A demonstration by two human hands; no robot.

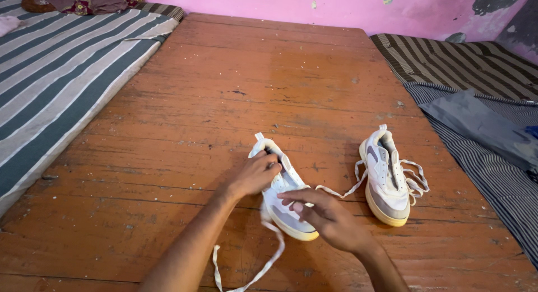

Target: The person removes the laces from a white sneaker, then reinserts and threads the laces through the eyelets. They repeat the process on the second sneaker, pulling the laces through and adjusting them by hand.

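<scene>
Centrally, both hands [291, 194] gripping a white sneaker [286, 205], second sneaker [386, 177] beside, bare wooden floor [252, 79] beyond

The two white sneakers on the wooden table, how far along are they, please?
Nothing looks finished. The right sneaker stands untouched, its laces loose. In hand: the left hand grips the near sneaker at its opening, the right hand rests over its toe, and its lace trails untied. Both still need tying.

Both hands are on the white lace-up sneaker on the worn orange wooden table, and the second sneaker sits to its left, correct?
Not quite. The head view shows the second white sneaker to the right of the held white lace-up sneaker. Both the left hand and right hand are on it, on the worn orange wooden table.
</scene>
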